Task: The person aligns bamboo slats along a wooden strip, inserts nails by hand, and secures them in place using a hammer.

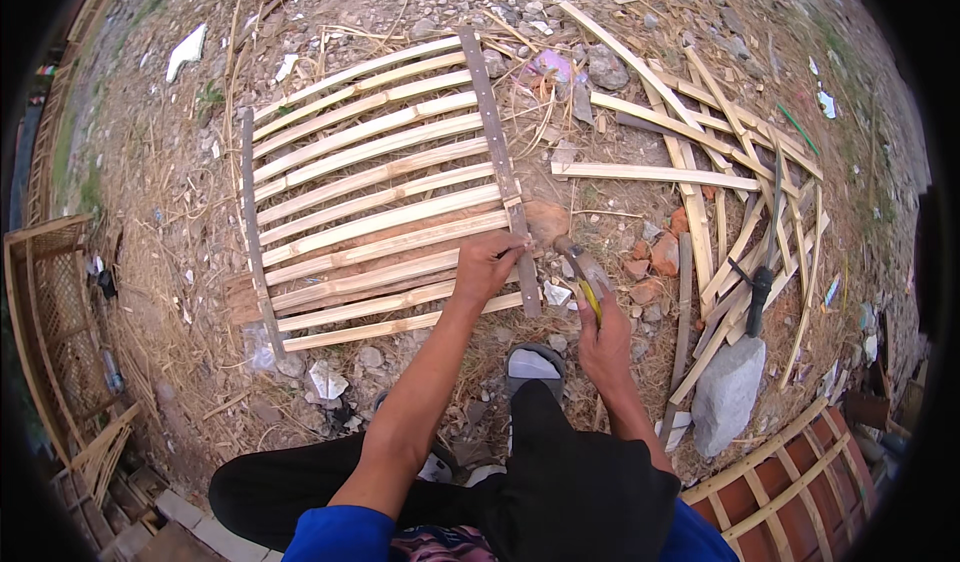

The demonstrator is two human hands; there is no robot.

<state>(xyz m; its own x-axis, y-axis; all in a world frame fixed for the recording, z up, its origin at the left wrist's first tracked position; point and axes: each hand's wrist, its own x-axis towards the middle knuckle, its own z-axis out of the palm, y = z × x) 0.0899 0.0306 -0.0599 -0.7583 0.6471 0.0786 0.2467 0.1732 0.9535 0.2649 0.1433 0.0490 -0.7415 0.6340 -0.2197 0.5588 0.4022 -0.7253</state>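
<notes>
A slatted frame (pixel 385 212) of pale split-bamboo strips lies on the ground before me, its ends joined by dark wooden bars. At the right bar (pixel 487 112), my left hand (pixel 486 267) is closed in a pinch over a slat's end; whatever is between the fingertips is too small to make out. My right hand (pixel 605 342) grips a hammer (pixel 592 300) with a yellow-marked handle. The hammer's head is just right of the bar, apart from my left fingertips. Beneath the lower slats lies a brown wooden board (pixel 400 270), partly covered by them.
Loose bamboo strips (pixel 690 167) are heaped at the right, with a long black-handled blade (pixel 760 297) lying on them. Nearby are a large grey stone (pixel 728 394) and broken bricks (pixel 665 255). Another slatted panel (pixel 790 482) is at the lower right; a lattice panel (pixel 50 322) stands left.
</notes>
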